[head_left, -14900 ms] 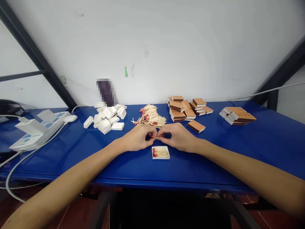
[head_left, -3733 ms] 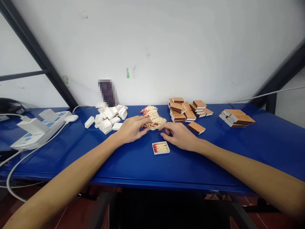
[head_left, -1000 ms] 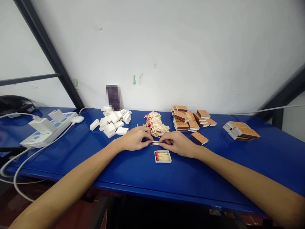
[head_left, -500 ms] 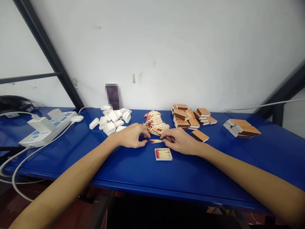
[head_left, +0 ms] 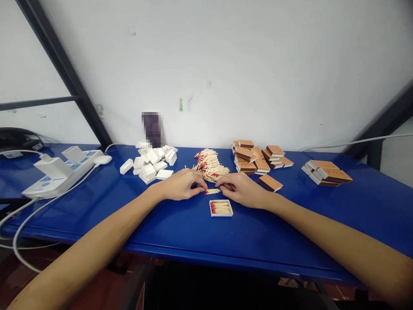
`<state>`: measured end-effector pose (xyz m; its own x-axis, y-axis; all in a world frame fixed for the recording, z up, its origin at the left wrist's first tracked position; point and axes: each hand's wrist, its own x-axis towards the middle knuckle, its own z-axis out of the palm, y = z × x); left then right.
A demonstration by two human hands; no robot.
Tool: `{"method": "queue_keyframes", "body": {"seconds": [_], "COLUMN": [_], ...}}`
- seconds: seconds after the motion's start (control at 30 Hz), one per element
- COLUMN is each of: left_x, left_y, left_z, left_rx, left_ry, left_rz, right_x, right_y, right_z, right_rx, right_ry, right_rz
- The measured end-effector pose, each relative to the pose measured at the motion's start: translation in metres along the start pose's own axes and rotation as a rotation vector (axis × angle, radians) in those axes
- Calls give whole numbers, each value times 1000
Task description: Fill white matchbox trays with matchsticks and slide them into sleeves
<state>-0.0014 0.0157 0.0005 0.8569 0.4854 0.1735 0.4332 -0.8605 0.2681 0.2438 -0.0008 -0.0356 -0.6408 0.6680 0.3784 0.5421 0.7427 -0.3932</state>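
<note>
Hands [head_left: 184, 184] [head_left: 244, 190] (2) flank sev. matches [head_left: 213, 191] nr 1 tray [head_left: 222, 215].

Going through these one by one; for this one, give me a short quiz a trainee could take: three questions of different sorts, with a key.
1. True or false: the heap of loose matches lies between the white boxes and the orange matchboxes.
2. Multiple choice: what lies in the gap between the left hand and the right hand? A: a cable; B: a few matches; C: a plug.
3. Short answer: at which end of the open tray, left or right, are the red match heads?

Key: 1 true; 2 B; 3 left.
</note>
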Motion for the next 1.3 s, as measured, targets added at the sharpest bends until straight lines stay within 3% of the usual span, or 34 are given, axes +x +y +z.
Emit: {"method": "queue_keyframes", "body": {"seconds": [0.47, 0.8, 1.13, 1.3], "left_x": [-4, -6, -8, -4], "left_y": [-14, -20, -17, -15], "left_z": [-3, -10, -9, 0], "left_rx": [198, 330, 266, 187], "left_ry": [149, 117, 146, 144], "left_rz": [-68, -147, -172, -95], "right_x": [-1, -2, -3, -1], "right_y": [-4, -7, -12, -10], "right_z": [-2, -5, -8, -5], "right_rx": [65, 85, 140, 117], "right_ry": [-45, -77, -104, 40], "right_rz": [24, 50, 60, 126]}}
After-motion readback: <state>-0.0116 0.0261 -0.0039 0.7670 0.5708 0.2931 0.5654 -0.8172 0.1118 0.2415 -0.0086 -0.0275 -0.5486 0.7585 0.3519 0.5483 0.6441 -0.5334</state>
